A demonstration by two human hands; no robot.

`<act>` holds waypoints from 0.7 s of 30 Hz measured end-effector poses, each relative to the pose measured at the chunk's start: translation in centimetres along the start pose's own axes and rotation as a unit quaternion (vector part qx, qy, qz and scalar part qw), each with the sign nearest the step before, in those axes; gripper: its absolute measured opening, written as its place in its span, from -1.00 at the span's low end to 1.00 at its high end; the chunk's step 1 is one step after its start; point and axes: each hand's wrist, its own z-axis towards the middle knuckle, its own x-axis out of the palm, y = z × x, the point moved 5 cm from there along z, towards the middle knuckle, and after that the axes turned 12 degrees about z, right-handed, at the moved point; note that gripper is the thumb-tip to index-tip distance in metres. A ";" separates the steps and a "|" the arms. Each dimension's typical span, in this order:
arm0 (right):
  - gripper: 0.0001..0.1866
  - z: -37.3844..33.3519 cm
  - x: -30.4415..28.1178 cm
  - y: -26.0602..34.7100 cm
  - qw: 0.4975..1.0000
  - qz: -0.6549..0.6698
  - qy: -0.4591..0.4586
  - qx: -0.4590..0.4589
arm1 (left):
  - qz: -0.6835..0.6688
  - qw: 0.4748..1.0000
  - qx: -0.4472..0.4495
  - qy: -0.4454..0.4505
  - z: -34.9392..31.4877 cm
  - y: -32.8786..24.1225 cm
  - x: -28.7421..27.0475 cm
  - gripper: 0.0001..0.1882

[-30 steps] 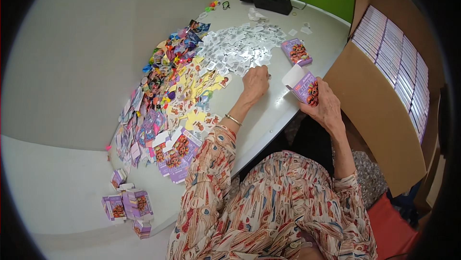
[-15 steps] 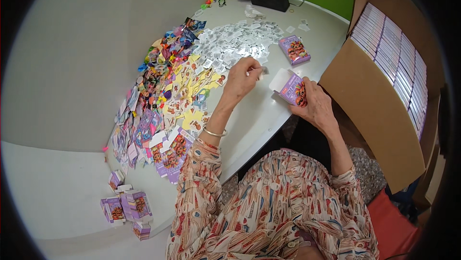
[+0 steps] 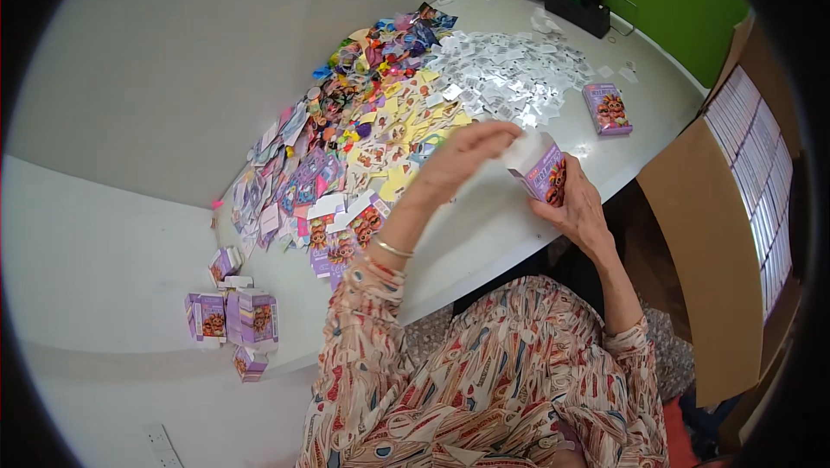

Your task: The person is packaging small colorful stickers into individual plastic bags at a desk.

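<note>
Carton of purple cardboard (image 3: 544, 178), gripped in right hand (image 3: 580, 209), was apparently being filled, left hand (image 3: 460, 159) (blurred, grip unclear) at its white flap (image 3: 526, 153), next calling for steady insertion.

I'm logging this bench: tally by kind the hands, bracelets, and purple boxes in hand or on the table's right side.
Hands: 2, left hand and right hand
Boxes: 2, held purple box and lying purple box
Bracelets: 1, pale bracelet
Total: 5
</note>
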 end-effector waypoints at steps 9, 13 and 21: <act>-0.14 1.0 2.5 0.3 0.999 -0.008 -0.016 -0.047 | 0.517 0.839 -0.046 -0.166 -2.6 9.3 -9.7 -0.55; -0.12 1.1 2.7 -0.1 0.999 -0.021 -0.008 -0.027 | 0.594 0.770 -0.020 -0.233 -2.5 9.0 -7.8 -0.69; -0.12 1.2 2.9 -0.7 0.997 -0.057 -0.017 -0.043 | 0.466 0.813 0.033 -0.348 -3.2 8.8 -13.2 -0.87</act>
